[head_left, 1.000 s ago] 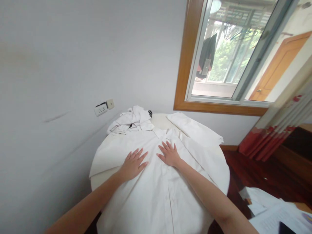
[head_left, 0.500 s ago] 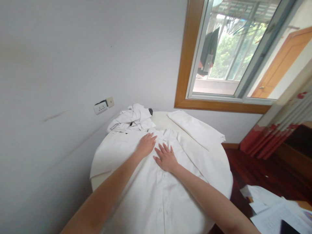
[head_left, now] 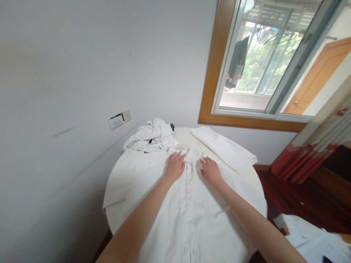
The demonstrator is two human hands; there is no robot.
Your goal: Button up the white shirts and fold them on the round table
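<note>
Where my left hand [head_left: 175, 168] and right hand [head_left: 211, 171] lie open, I'd pinch the soft-looking white button-front cloth shirt [head_left: 172, 226] beside its collar [head_left: 193, 155].

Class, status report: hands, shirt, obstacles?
Left hand, right hand on white button-up shirt, flanking collar. Shirt spread front up on round table. Possible obstacle: crumpled cloth beyond left hand.

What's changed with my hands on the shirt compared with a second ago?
Your left hand moved forward and right, to beside the collar of the shirt; your right hand moved right, to the collar's other side. Whether either grips the cloth is unclear. The crumpled heap and folded cloth stayed put.
</note>
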